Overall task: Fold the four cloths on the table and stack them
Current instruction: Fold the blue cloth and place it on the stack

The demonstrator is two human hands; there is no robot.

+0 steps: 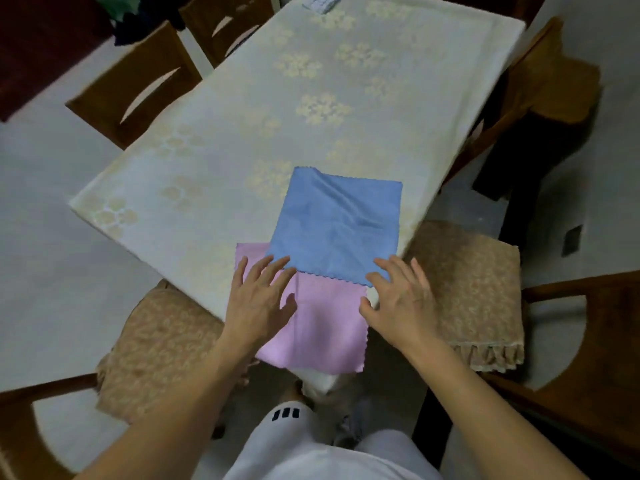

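A blue cloth point(334, 225) lies spread flat near the table's near corner, slightly wrinkled. It overlaps a pink cloth point(322, 323) that lies under it and hangs over the table's corner. My left hand point(259, 299) rests with straight, spread fingers on the pink cloth, its fingertips touching the blue cloth's near left corner. My right hand point(401, 299) lies with spread fingers at the blue cloth's near right corner. Only these two cloths are in sight.
The table point(242, 140) wears a pale flowered tablecloth. Wooden chairs with beige cushions stand at my left point(156, 344) and right point(474, 289); more chairs point(138, 88) line the far left side. A checked fabric point(320, 1) lies at the table's far end.
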